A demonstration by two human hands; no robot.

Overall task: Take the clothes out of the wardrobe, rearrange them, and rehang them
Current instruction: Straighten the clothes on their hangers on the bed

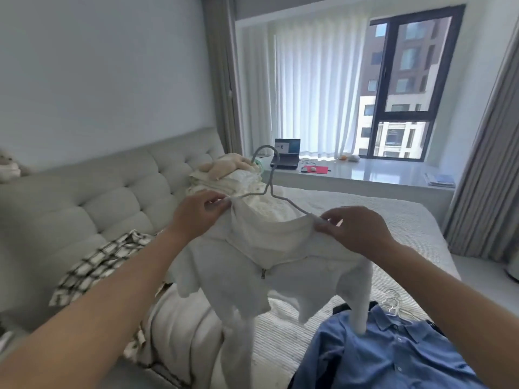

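A white zip-up hoodie [269,273] hangs on a pale grey hanger [269,178] held up over the bed. My left hand [196,211] pinches the hoodie's left shoulder at the hanger's end. My right hand [356,228] pinches the right shoulder at the other end. The hood lies folded down over the front, and the sleeves dangle below. A blue button-up shirt [393,352] lies on the bed at the lower right, with clear hangers [393,303] beside it.
A bed [379,220] with a tufted grey headboard [112,197] fills the middle. A checked garment [98,262] lies at left, folded pale clothes [224,175] at the far end. A window ledge [365,172] carries a laptop [286,154].
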